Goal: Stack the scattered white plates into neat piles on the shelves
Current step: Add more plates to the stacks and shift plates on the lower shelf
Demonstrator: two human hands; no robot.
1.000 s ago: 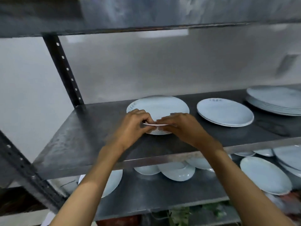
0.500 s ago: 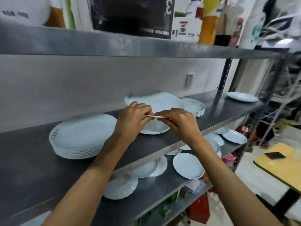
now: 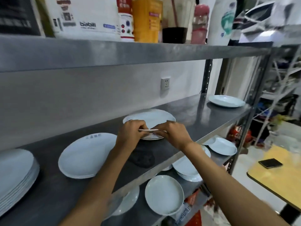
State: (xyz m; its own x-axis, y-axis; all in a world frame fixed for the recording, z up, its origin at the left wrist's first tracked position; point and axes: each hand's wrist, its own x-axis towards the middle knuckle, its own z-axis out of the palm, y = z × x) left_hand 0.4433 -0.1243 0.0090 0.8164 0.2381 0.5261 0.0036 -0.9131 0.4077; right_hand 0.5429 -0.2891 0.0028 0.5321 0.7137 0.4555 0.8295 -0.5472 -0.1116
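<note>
While both hands meet at the middle shelf (image 3: 203,110), we list the following. Left hand (image 3: 130,133): fingers curled over the near rim of a white plate (image 3: 149,119), pinching its edge. Right hand (image 3: 175,133): fingers likewise curled on the same rim, just beside the left. That plate sits as the top of a small pile (image 3: 152,137) whose stacked edges show below the fingers; we cannot tell whether it rests on the pile or is raised just clear of it.

Same shelf, leftward: a short stack of plates (image 3: 88,155) with a grey printed mark at its far rim, and at the frame's left edge a taller stack (image 3: 15,173). Far right end: a single plate (image 3: 226,101), well apart from the hands.

Lower shelf (image 3: 143,214): loose plates, some overlapping, including one round plate (image 3: 164,194) near the front and another (image 3: 223,146) to the right.

Top shelf (image 3: 114,53): a white box (image 3: 84,15), an orange bottle (image 3: 147,18), a pink bottle (image 3: 200,23).

Wall: a socket (image 3: 165,83). Lower right: a yellow worktop (image 3: 276,180) carrying a dark phone (image 3: 270,163).
</note>
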